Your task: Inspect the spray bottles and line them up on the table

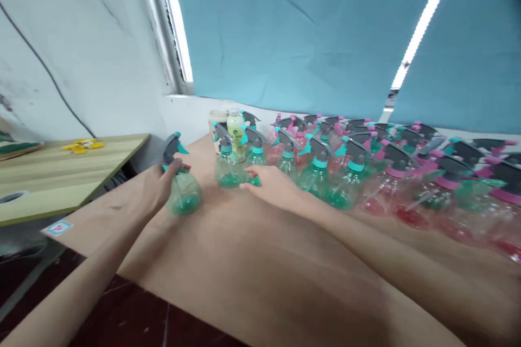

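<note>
My left hand (161, 187) is closed around the neck of a clear spray bottle (185, 195) with green liquid, a grey trigger head and a turquoise collar and nozzle. This bottle is upright at the left of the table. My right hand (272, 184) reaches in front of another green spray bottle (257, 150), its thumb and fingers apart. Whether it touches that bottle I cannot tell. Just left of it stands a similar green spray bottle (228, 165).
Rows of spray bottles with green or pink bases, among them a pink one (413, 211), fill the right side. A yellow-green labelled bottle (236, 133) stands behind. At left is a wooden desk (118, 157) with a yellow item (83, 145). The brown table (228, 271) has a sticker (58, 227).
</note>
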Tool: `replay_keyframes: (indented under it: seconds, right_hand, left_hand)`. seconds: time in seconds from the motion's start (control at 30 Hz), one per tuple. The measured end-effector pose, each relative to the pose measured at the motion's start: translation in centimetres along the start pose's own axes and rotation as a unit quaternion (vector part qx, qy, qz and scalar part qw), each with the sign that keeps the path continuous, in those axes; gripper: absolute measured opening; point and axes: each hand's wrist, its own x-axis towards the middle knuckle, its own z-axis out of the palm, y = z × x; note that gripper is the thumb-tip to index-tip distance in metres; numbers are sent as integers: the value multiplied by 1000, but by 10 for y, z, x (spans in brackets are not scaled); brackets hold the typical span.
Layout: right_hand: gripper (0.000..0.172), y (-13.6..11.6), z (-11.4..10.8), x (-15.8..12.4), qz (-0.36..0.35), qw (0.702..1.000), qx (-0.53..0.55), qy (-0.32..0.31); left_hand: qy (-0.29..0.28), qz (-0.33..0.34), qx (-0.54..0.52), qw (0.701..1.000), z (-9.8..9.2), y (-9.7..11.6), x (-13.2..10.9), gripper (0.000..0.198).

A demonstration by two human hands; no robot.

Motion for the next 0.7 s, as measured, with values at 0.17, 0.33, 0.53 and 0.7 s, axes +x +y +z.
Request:
replay_keyframes:
  seconds: [0.17,0.33,0.53,0.7]
  right_hand:
    - [53,-22,25,49,45,999,-7,24]
    - [64,-24,41,73,78,996,-6,39]
    - [73,-19,51,87,91,995,-2,44]
    - [73,-18,56,98,91,995,-8,50]
  left_hand:
    - [81,-22,37,996,13,-16,24,28]
    - [98,4,47,994,34,-24,45,29]
    - [79,20,52,995,55,-29,65,34]
    - [52,19,50,997,68,-29,72,30]
